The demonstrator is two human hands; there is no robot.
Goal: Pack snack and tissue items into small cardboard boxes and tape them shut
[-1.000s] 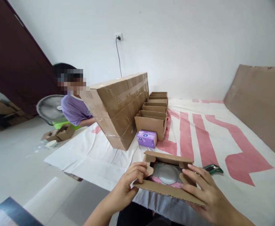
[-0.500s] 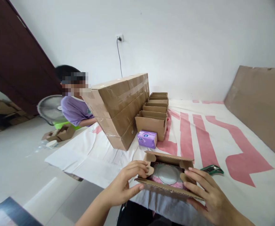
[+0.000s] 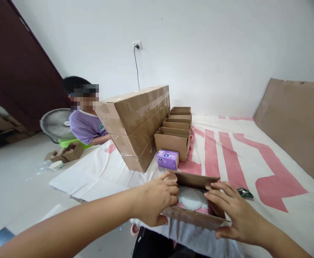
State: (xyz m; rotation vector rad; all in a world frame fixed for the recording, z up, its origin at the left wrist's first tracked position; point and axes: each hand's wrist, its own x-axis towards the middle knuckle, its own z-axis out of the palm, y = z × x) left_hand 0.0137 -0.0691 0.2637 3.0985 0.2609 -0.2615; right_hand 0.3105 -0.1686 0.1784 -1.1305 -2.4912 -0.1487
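Note:
A small open cardboard box sits close in front of me on a white sheet with red stripes. Inside it lies a round white disc on something pink. My left hand is curled over the box's left side flap, fingers bent round its edge. My right hand rests on the right side flap, fingers stretched over it toward the disc, thumb against the near wall.
A purple tissue pack lies behind the box. Beyond stand a row of open cartons and a stack of taped cartons. A green tape cutter lies right. A seated person in purple, a fan, a cardboard sheet.
My left arm has reached further forward and its hand has closed over the left flap. My right hand slid forward onto the right flap. The box's side flaps have folded inward.

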